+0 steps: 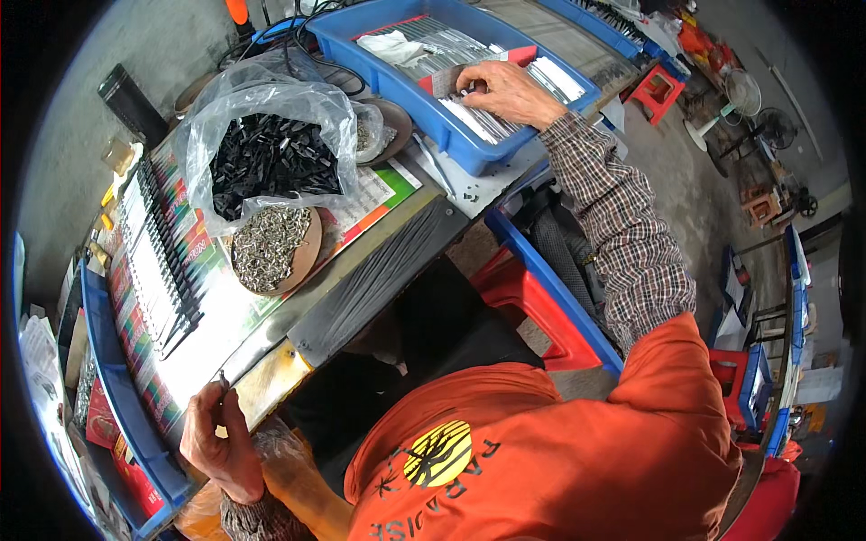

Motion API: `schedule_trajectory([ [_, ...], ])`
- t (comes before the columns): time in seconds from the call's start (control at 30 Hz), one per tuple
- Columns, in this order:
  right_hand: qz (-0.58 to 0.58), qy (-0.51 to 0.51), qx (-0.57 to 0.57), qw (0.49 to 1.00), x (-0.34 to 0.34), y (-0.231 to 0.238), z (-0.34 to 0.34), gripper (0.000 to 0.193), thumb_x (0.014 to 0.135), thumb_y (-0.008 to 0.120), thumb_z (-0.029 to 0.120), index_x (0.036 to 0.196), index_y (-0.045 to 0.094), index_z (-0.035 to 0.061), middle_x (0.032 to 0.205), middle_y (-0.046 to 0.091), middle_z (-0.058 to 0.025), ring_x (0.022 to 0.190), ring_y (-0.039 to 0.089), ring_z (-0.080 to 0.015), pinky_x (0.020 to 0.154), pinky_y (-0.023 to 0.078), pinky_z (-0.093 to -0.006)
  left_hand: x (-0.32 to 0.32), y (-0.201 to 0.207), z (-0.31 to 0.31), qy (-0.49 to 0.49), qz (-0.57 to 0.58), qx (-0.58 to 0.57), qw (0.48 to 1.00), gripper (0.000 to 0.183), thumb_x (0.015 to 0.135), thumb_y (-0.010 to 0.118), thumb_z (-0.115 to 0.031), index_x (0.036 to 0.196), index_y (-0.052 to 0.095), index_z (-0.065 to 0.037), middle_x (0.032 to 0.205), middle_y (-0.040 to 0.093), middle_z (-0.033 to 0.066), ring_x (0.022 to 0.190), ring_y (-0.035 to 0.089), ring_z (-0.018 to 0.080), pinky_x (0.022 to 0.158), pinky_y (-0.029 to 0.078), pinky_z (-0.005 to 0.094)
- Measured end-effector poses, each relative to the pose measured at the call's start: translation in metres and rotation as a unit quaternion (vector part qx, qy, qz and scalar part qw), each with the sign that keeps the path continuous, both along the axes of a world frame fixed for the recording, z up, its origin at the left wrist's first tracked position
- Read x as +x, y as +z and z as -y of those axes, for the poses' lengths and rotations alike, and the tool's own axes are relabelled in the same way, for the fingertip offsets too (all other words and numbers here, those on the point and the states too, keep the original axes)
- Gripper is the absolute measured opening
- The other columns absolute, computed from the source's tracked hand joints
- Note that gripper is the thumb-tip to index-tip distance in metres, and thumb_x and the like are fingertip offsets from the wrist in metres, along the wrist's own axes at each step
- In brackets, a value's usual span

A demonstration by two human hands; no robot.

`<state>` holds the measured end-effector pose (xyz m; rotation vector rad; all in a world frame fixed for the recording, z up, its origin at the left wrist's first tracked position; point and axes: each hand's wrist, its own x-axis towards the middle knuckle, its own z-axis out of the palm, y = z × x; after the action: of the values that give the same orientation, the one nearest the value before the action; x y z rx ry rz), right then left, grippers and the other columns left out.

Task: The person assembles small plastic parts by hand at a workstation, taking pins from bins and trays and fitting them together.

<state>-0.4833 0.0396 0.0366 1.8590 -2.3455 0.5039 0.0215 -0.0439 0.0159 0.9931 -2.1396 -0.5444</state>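
My left hand is closed in a pinch at the table's near left edge, and a small dark metallic piece sticks up from its fingertips. At the far side, my right hand reaches into a blue plastic bin. Its fingers are curled down over thin white and silver strips, beside a red-edged cardboard piece. What its fingertips grip is too small to tell. Nearer the left hand, small metal parts fill a round dish. Behind it, a see-through plastic bag holds black plastic pieces.
A row of black-ended strips lies on the left of the table. A blue tray stands at the left edge. Beneath my right arm are a blue crate and a red stool. Cables run along the back.
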Motion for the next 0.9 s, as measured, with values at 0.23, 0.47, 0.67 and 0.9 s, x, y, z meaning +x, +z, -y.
schedule_trajectory([
  [0.23,0.096,-0.035,-0.035,0.994,0.009,0.007,-0.008,0.026,0.078,0.067,0.012,0.098,0.062,-0.0040,0.065,0.058,-0.0042,0.058,0.053,-0.0109,0.055,0.045,-0.0275,-0.003,-0.004,-0.006,-0.018,-0.007,-0.010,1.000,0.013,0.078,0.064,0.010,0.089,0.061,0.002,0.077,0.063,0.0065,0.061,0.058,0.0088,0.056,0.047,0.0215],
  [0.47,0.206,-0.089,-0.030,0.974,0.024,0.011,-0.023,0.021,0.083,0.065,0.012,0.096,0.065,-0.0045,0.067,0.059,-0.0008,0.057,0.052,-0.0063,0.050,0.043,-0.0234,-0.009,-0.003,-0.019,-0.044,-0.096,0.084,0.991,0.013,0.080,0.062,0.010,0.092,0.062,0.003,0.082,0.064,0.0078,0.070,0.059,0.0103,0.061,0.047,0.0215],
  [0.67,0.207,0.007,-0.217,0.954,0.065,0.019,-0.034,0.019,0.084,0.068,0.013,0.093,0.066,-0.0036,0.074,0.063,-0.0027,0.066,0.056,-0.0079,0.060,0.045,-0.0241,-0.020,0.011,-0.038,-0.039,-0.139,0.204,0.968,0.009,0.084,0.062,0.006,0.092,0.064,0.002,0.073,0.060,0.0015,0.062,0.052,0.0054,0.055,0.041,0.0188],
  [0.9,0.325,0.094,-0.181,0.924,0.171,0.025,-0.044,0.007,0.084,0.068,0.004,0.087,0.064,-0.0007,0.076,0.060,0.0009,0.068,0.054,-0.0055,0.061,0.044,-0.0214,-0.025,-0.006,-0.041,-0.106,-0.230,0.275,0.927,0.013,0.088,0.063,0.002,0.101,0.063,0.001,0.082,0.061,0.0015,0.069,0.056,0.0046,0.059,0.045,0.0181],
])
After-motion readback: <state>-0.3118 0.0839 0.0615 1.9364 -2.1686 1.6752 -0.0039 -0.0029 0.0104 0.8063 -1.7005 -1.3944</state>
